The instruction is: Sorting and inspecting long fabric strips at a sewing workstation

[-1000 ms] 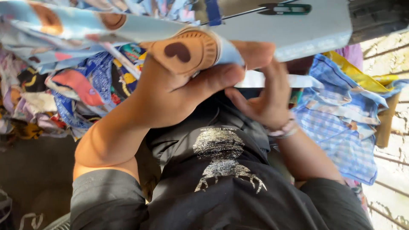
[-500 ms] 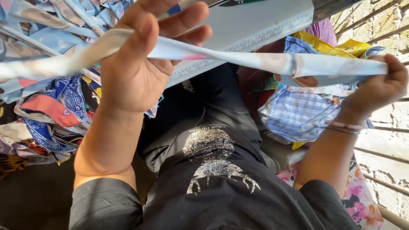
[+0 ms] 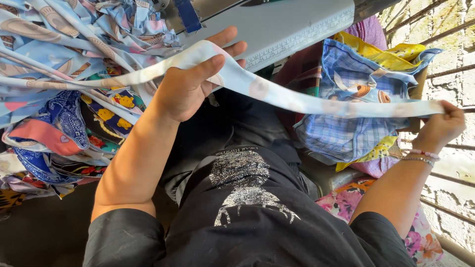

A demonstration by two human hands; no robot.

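A long strip of pale cloth [image 3: 297, 101] is stretched taut across the view, thin, soft and flat like a ribbon, light blue with faded round prints. Its long axis runs from the upper left down to the right, sloping gently. The left hand [image 3: 190, 84] has it pinched, thumb on top and fingers spread beneath, the cloth passing over the palm. Out at the far right, the right hand [image 3: 443, 126] is closed tight on the strip's end, beaded bracelets [image 3: 418, 155] at the wrist. The strip hangs in the air above the lap, in front of a grey sewing machine bed [image 3: 282, 24], smooth and hard with a ruler edge.

To the left, a heap of fabric scraps [image 3: 54, 89] lies tangled, blue paisley, cartoon prints, more pale strips feeding toward the left hand. Below the strip on the right sits a bag of checked blue cloth [image 3: 346, 133] with yellow trim, crumpled. Floral fabric [image 3: 346, 202] shows beside the right elbow. A black shirt [image 3: 247, 207] with a glittery silver print fills the bottom.
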